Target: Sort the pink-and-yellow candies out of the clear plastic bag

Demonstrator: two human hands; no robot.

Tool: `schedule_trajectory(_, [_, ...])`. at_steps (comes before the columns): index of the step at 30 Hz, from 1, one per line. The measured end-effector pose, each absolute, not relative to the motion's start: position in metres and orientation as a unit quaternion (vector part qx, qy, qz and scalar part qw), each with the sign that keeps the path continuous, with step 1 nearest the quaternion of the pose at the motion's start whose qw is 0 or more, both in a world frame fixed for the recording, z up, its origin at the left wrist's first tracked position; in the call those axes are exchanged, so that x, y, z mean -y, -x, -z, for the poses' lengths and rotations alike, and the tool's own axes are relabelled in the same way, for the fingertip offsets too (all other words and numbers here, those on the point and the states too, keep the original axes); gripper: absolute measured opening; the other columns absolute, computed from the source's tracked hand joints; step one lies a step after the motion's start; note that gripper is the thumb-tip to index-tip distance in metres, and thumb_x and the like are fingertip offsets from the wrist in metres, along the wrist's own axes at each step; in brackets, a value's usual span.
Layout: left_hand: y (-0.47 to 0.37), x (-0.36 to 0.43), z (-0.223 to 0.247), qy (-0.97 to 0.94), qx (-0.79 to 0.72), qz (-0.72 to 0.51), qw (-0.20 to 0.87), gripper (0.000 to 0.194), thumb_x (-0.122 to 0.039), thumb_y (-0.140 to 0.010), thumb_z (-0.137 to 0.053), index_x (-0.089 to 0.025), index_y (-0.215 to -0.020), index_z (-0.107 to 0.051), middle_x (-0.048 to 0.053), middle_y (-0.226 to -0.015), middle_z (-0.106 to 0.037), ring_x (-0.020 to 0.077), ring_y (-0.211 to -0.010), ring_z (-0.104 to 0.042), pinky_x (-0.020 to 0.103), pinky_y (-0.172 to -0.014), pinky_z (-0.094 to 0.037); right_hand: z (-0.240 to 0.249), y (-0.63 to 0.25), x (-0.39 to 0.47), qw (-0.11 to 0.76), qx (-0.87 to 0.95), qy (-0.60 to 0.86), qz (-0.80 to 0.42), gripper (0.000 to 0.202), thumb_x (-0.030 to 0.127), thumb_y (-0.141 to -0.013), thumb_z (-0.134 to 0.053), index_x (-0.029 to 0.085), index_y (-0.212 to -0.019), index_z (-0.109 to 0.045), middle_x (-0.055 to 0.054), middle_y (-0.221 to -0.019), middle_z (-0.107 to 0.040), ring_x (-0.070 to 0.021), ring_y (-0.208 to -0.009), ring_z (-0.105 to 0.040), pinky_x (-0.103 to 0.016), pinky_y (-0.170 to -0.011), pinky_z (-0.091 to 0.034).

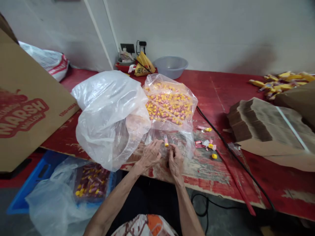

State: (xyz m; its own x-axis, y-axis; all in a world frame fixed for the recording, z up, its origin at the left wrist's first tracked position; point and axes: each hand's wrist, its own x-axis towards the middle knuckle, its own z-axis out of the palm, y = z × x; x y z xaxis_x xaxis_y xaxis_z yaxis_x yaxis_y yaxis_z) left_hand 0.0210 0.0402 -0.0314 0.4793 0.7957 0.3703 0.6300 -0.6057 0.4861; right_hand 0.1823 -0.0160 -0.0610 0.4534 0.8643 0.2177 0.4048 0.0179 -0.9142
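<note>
A small clear tube with pink inside and a yellow cap (166,141) lies between my hands, over the mouth of a clear plastic bag (182,137). My left hand (150,153) is at its left, fingers bent together and fingertips close to it; whether they touch it I cannot make out. On the other side, my right hand (175,159) has curled fingers pressed together near the yellow end, and what they hold is hidden. Many similar pink-and-yellow pieces (169,103) fill the bag behind. A large whitish plastic bag (105,108) bulges beside my left hand.
Loose tubes and caps (209,144) lie right of my hands, near a black cable (226,144) and red strap (236,180). Stacked cardboard (270,131) stands farther right. A printed carton (29,108) and a blue crate (22,200) are at left, a basin (172,67) behind.
</note>
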Motion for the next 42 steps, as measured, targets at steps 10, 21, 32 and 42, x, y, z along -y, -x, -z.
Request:
schedule_trajectory(10, [-0.021, -0.027, 0.047, -0.775, -0.458, -0.395, 0.185, 0.019, -0.013, -0.104, -0.056, -0.024, -0.116, -0.066, 0.008, -0.108, -0.074, 0.0244, -0.098, -0.077, 0.039, -0.09, -0.065, 0.063, -0.184, 0.014, 0.528, 0.474, 0.686, -0.163, 0.041, 0.051, -0.105, -0.051, 0.021, -0.123, -0.072, -0.014, -0.118, -0.078, -0.029, -0.108, -0.073, -0.047, -0.101, -0.06])
schedule_trajectory(21, [0.058, 0.033, 0.044, -0.69, -0.548, -0.464, 0.094, 0.028, -0.029, -0.104, -0.061, -0.026, -0.131, -0.069, 0.007, -0.11, -0.078, 0.0207, -0.089, -0.074, 0.035, -0.084, -0.065, 0.059, -0.193, 0.001, 0.488, 0.536, 0.678, -0.121, 0.046, 0.056, -0.106, -0.053, 0.02, -0.13, -0.069, -0.017, -0.122, -0.074, -0.0317, -0.112, -0.069, -0.049, -0.1, -0.058])
schedule_trajectory(32, [0.176, 0.076, 0.046, -0.599, -0.694, -0.398, -0.021, 0.023, -0.031, -0.101, -0.062, -0.02, -0.12, -0.068, 0.016, -0.121, -0.071, 0.0305, -0.117, -0.07, 0.049, -0.109, -0.059, 0.058, -0.181, -0.005, 0.437, 0.552, 0.696, -0.141, 0.034, 0.042, -0.11, -0.051, 0.021, -0.127, -0.072, -0.015, -0.125, -0.074, -0.0291, -0.111, -0.068, -0.044, -0.099, -0.057])
schedule_trajectory(42, [-0.034, -0.056, 0.063, -0.707, -0.518, -0.414, 0.246, 0.046, -0.041, -0.113, -0.061, -0.019, -0.153, -0.058, 0.014, -0.126, -0.073, 0.0257, -0.114, -0.074, 0.043, -0.106, -0.062, 0.059, -0.187, -0.005, 0.498, 0.516, 0.663, -0.216, 0.048, 0.057, -0.11, -0.056, 0.021, -0.137, -0.071, -0.007, -0.111, -0.077, -0.0183, -0.078, -0.062, -0.034, -0.082, -0.059])
